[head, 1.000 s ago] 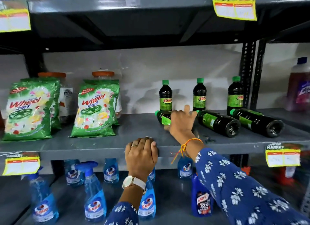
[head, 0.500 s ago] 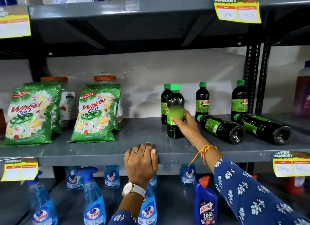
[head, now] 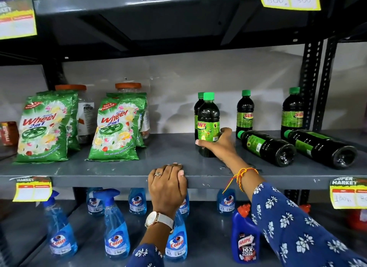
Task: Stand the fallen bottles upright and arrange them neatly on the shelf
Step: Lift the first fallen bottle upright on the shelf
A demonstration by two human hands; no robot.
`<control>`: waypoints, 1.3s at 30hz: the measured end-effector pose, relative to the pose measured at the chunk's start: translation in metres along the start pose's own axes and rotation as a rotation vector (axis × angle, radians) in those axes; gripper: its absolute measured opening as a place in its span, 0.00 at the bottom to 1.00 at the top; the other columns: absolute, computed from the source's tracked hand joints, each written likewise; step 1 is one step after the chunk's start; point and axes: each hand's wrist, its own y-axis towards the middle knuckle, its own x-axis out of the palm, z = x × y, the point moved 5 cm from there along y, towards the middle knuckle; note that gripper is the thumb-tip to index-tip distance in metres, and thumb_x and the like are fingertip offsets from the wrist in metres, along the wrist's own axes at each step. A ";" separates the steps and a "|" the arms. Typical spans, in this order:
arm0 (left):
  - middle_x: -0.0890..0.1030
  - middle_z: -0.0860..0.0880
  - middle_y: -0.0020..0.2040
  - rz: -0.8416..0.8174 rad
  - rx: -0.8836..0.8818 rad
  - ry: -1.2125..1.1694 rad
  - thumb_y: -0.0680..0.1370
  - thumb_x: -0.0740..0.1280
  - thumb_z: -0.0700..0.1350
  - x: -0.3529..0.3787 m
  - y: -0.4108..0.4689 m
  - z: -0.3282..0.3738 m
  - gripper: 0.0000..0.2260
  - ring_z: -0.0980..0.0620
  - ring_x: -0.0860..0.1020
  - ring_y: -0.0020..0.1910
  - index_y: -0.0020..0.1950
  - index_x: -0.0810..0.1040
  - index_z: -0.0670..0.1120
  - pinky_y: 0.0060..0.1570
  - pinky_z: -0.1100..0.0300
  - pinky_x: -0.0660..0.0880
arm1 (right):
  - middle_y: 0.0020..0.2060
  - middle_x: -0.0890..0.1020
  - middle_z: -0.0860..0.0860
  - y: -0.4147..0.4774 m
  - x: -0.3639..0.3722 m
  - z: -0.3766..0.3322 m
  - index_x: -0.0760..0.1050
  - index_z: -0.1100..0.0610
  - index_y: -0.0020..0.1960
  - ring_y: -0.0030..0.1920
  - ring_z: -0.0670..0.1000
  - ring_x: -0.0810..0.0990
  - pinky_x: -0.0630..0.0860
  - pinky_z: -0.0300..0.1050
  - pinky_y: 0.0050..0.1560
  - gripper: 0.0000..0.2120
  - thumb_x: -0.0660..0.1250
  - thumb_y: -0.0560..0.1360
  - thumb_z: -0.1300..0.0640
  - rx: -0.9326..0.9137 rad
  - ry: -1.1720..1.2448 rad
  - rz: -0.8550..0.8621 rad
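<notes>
Left hand: the left hand (head: 167, 189) lies palm down over the front lip of the grey shelf (head: 119, 175), fingers curled over the edge and holding no product; a ring and a wristwatch (head: 157, 221) show on it.
Below the left hand: blue spray bottles (head: 117, 237) stand on the lower shelf, with a dark blue cleaner bottle (head: 246, 241) under the right forearm.
Right hand: the right hand (head: 220, 143) reaches in over the shelf, its thumb and fingers wrapped around the lower body of an upright bottle (head: 208, 117) with a green cap, which stands with its base on the shelf.
Right of the right hand: two fallen bottles, the nearer fallen bottle (head: 267, 147) just beside the hand and the farther fallen bottle (head: 319, 147) beyond it, lie on their sides, bases toward the camera and caps pointing to the back.
Behind the right hand: a back bottle (head: 197, 111) stands directly behind the gripped one, mostly hidden by it; two more standing bottles (head: 245, 111) (head: 293, 111) stand at the rear, behind the fallen pair.
Far left of both hands: green detergent packs (head: 119, 129) lean upright, with orange-lidded jars (head: 128, 87) behind them.
Shelf edges: yellow price tags (head: 347, 193) hang from the shelf fronts.
</notes>
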 end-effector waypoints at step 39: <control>0.80 0.47 0.40 -0.125 -0.054 0.003 0.78 0.53 0.47 -0.006 -0.002 0.003 0.15 0.45 0.76 0.39 0.44 0.77 0.46 0.50 0.52 0.64 | 0.43 0.79 0.51 -0.012 -0.010 -0.009 0.72 0.55 0.48 0.39 0.47 0.76 0.68 0.34 0.33 0.23 0.78 0.59 0.53 0.003 -0.081 -0.034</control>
